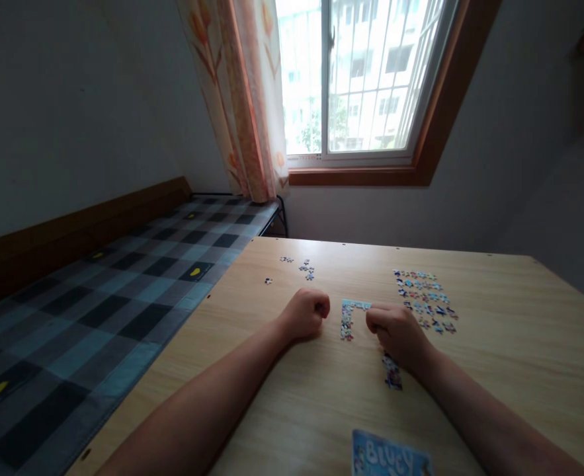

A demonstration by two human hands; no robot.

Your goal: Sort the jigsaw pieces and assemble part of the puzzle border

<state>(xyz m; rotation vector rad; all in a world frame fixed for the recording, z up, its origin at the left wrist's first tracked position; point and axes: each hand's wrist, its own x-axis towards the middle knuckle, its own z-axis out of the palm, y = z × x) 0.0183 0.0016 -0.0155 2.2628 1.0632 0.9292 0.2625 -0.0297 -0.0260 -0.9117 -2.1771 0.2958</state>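
My left hand point(305, 314) rests on the table as a loose fist, with nothing visible in its curled fingers. Just right of it lies a joined corner of a jigsaw puzzle point(346, 322), with one strip running toward me and another across the top. At the right end of that top strip, my right hand point(398, 334) is closed, fingertips pressed together; whatever they hold is hidden. Partly under this hand is another joined puzzle section point(392, 374). Loose puzzle pieces point(423, 295) lie in rows beyond my right hand.
More loose pieces point(307, 268) are scattered beyond my left hand. A blue box or card marked "Bluey" point(388, 455) lies at the near edge of view. The wooden table point(510, 317) stands beside a bed with a checked cover point(137, 264). A window is behind.
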